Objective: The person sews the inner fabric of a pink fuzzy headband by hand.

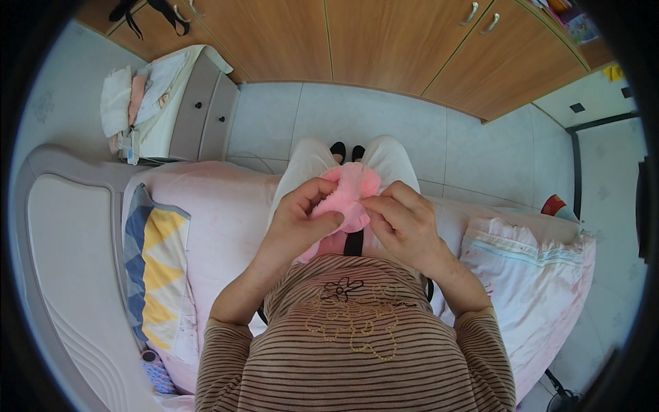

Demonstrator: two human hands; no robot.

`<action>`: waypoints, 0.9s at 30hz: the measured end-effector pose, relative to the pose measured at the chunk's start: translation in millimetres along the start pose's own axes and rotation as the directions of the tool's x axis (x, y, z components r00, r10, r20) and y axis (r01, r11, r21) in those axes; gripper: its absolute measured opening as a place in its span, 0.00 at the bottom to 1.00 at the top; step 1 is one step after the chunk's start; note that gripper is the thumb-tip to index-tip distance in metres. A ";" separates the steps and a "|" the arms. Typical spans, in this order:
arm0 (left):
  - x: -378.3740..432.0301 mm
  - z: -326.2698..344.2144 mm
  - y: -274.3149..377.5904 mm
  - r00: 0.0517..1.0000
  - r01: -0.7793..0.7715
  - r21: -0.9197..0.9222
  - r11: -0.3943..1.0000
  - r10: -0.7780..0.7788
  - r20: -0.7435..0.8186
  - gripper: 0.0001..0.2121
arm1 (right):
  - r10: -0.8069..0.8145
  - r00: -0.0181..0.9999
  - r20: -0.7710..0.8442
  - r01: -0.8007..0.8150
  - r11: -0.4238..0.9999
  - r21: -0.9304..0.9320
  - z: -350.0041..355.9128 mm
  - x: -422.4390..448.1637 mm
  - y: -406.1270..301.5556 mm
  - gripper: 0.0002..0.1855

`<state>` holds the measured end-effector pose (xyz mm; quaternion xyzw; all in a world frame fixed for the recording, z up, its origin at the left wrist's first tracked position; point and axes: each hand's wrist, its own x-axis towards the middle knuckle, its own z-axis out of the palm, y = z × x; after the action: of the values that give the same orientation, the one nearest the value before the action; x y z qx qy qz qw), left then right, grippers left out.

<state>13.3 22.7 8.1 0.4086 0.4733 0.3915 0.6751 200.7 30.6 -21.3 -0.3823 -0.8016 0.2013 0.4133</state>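
A fluffy pink cloth piece (344, 198) is held over my lap, between my knees and my striped top. My left hand (305, 216) grips its left side, the thumb on the near face and the fingers curled at the upper edge. At its right side my right hand (404, 221) pinches a small bit of it between thumb and forefinger. Whether a needle or thread is in that pinch is too small to tell. A black strap (353, 243) shows just below the cloth.
I sit on the edge of a bed with a pink sheet (226, 206). A patterned pillow (165, 273) lies left, folded bedding (520, 273) right. A grey nightstand (198, 110) holding cloths stands at the upper left. Wooden cabinets (376, 41) stand across the tiled floor (370, 105).
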 end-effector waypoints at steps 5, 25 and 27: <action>-0.1 2.7 -14.4 0.974 -0.197 0.378 0.905 0.226 -0.033 0.11 | 0.005 1.000 0.007 -0.004 0.999 -0.033 2.9 0.4 -3.0 0.12; 15.0 -1.9 -14.8 0.996 -0.084 0.330 0.940 0.072 0.047 0.10 | 0.182 0.963 0.201 -0.231 0.938 0.258 -18.0 3.7 8.9 0.06; 16.6 -5.9 -7.3 0.979 0.079 0.200 0.977 -0.113 0.168 0.10 | 0.195 0.938 0.287 -0.285 0.903 0.320 -22.2 3.1 11.8 0.05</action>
<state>12.7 36.4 -5.2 0.4819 0.4656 0.2725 0.6904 222.9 40.6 -14.4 -0.3690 -0.7432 0.4394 0.3441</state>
